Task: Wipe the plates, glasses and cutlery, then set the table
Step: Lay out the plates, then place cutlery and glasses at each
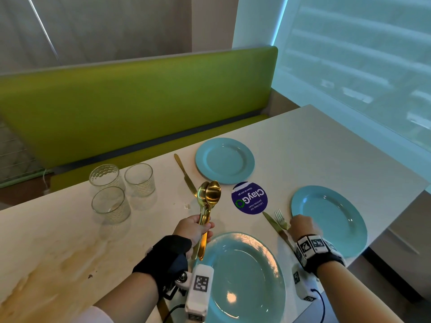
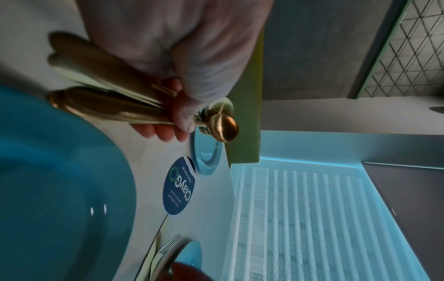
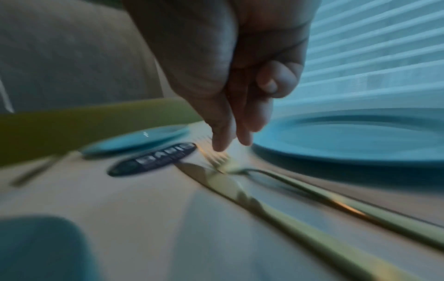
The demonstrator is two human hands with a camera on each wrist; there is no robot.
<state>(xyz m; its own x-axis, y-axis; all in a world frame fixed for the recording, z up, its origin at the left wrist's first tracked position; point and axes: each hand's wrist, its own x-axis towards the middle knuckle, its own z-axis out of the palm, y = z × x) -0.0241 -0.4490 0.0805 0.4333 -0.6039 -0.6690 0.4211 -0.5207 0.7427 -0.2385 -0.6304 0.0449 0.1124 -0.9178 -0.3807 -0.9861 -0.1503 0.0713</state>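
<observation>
My left hand grips a bundle of gold spoons and other gold cutlery, bowls up, above the table; the left wrist view shows the fingers curled round the handles. My right hand hovers over a gold fork and gold knife lying left of the right blue plate. Its fingertips point down just above the fork, holding nothing. A near blue plate and a far blue plate also sit on the table. A second gold knife lies left of the far plate.
Three clear glasses stand at the left of the white table. A round purple sticker lies between the plates. A green bench runs behind the table. A window with blinds is at the right.
</observation>
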